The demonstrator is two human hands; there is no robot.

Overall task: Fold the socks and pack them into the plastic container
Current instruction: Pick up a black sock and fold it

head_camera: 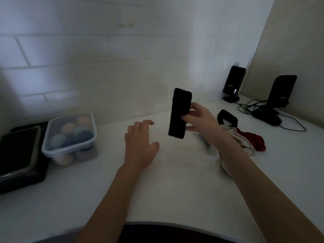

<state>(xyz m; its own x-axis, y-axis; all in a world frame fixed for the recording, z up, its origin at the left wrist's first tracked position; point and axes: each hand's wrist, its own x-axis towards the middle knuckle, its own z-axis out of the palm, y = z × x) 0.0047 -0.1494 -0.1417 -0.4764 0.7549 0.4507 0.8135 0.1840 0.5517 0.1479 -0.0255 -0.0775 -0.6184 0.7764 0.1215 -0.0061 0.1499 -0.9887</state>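
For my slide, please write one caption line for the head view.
Right hand holds a black sock upright above the table; left hand open; plastic container at left.

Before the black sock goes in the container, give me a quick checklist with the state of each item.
1. Sock held: ok. The right hand pinches the black sock by its edge, upright, clear of the counter.
2. Sock folded: ok. It shows as a flat, narrow strip.
3. Left hand free: ok. Fingers relaxed, holding nothing, above the counter.
4. Container open: cannot tell. A clear lid may be on; the view is dim.
5. Room in the container: not ok. Rolled socks already fill it near the rim.
6. Socks left: not ok. A black sock, a red one and a white one lie by the right arm.
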